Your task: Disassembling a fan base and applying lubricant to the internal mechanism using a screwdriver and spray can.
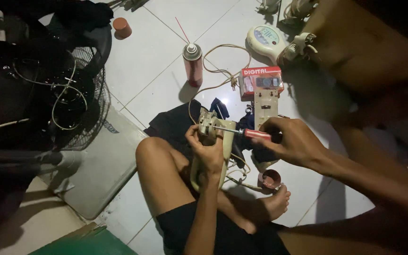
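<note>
My left hand (208,150) grips a cream plastic fan housing part (209,123) held upright above my bent knee. My right hand (293,140) holds a screwdriver with a red handle (257,134); its metal shaft points left and its tip touches the upper part of the cream piece. Thin wires hang from the housing's lower end towards the floor. A second cream plastic part (266,105) stands on the floor just behind my right hand.
A red spray can (193,63) with a thin straw, a red-topped box (260,80), a round cream control panel (266,40), a small red cap (270,179) and an orange cap (122,27) sit on white tiles. A black fan grille (74,97) lies left. Dark cloth (173,125) lies under the work.
</note>
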